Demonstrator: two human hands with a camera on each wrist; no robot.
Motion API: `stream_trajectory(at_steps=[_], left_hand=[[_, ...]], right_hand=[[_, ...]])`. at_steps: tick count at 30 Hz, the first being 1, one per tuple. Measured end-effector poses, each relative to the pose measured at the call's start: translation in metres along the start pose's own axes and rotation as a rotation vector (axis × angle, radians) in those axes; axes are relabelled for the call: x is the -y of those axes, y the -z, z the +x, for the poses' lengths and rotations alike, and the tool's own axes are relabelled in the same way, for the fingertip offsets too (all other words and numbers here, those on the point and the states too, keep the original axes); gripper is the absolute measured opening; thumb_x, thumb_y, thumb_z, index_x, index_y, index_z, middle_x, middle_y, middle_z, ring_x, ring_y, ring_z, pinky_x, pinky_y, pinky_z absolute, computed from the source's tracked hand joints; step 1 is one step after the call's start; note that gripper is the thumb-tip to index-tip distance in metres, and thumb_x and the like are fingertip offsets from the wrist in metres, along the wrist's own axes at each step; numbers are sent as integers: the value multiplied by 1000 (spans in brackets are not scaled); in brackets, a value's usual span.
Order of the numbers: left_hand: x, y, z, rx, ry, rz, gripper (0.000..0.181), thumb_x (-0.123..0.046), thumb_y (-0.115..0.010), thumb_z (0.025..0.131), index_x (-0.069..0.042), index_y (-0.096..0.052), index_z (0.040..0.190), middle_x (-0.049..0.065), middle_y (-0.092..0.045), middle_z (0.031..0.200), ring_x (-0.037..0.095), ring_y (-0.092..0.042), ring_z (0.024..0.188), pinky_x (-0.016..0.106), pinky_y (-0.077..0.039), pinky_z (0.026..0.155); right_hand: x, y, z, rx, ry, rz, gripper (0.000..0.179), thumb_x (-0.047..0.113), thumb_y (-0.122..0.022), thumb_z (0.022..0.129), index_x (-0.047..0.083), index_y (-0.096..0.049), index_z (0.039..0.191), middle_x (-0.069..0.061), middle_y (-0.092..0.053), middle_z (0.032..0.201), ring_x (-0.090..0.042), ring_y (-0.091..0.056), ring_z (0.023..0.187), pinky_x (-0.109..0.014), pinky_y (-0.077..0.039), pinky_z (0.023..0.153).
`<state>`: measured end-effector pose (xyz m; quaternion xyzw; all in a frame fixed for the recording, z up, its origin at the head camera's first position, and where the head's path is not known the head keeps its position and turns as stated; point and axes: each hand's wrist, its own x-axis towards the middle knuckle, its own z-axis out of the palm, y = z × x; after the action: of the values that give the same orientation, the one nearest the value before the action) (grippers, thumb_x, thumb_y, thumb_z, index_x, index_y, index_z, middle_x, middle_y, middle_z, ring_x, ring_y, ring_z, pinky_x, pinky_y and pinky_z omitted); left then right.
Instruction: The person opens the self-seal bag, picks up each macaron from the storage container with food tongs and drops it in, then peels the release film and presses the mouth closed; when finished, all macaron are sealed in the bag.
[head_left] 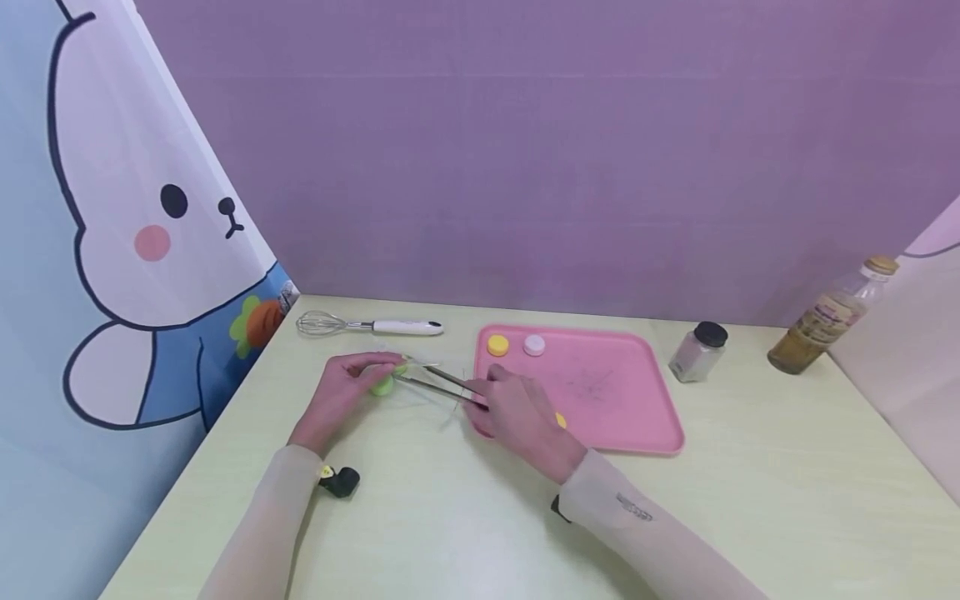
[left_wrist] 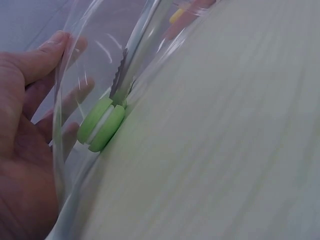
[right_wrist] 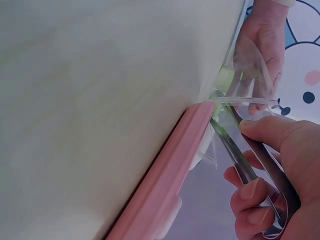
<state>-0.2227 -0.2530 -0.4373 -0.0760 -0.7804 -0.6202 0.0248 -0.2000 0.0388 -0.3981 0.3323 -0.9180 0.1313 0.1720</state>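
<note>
The left hand (head_left: pixel 348 390) has its thumb and fingertips pinched together on the edge of a clear plastic bag (left_wrist: pixel 95 47), its other fingers spread behind the film. The right hand (head_left: pixel 525 417) curls its fingers and thumb around metal tongs (right_wrist: pixel 240 162), whose two arms stand somewhat apart and reach into the mouth of the bag. A green macaron (left_wrist: pixel 106 131) with a pale filling lies inside the bag, right by the serrated tips. A second patch of green shows between the tips in the right wrist view; whether the tongs are gripping it is unclear through the film.

Just beside the right hand is a pink tray (head_left: pixel 622 392). Near its far left corner sit a yellow macaron (head_left: pixel 498 345) and a lavender macaron (head_left: pixel 534 345), a little apart, while another yellow piece (head_left: pixel 560 420) is partly hidden behind the hand.

Farther out on the pale table (head_left: pixel 420 517), a whisk (head_left: pixel 408 327) with a white handle lies beyond the bag. Right of the tray stand a black-lidded jar (head_left: pixel 696 357) and a labelled bottle (head_left: pixel 821 323) of brownish liquid.
</note>
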Motion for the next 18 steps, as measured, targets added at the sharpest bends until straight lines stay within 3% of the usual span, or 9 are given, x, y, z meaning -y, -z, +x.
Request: stream_trajectory(at_steps=[4,10,18], left_hand=[[1,-1,0,2,-7,-13,28,-23,-69,99,-8,-74,121,3,-69,127,19,-56,128,45,-29,117],[2,-1,0,-11,-32,5,27,-30,-72,96,-14,-76,118,-1,-71,124,15,-58,125,42,-32,115],[2,0,0,-18,-35,23,30,-34,-72,95,-14,-77,117,-2,-72,122,15,-59,124,39,-34,114]], right_hand=[[-4,7,-11,5,-21,22,28,28,-74,91,20,-78,117,6,-52,75,-7,-42,58,-20,-34,41],[-9,22,-29,70,-117,44,39,47,-72,92,25,-74,125,8,-41,74,-8,-37,51,-22,-32,43],[-23,33,-52,-75,-10,52,32,38,-83,83,18,-80,108,5,-49,74,-7,-37,54,-19,-32,44]])
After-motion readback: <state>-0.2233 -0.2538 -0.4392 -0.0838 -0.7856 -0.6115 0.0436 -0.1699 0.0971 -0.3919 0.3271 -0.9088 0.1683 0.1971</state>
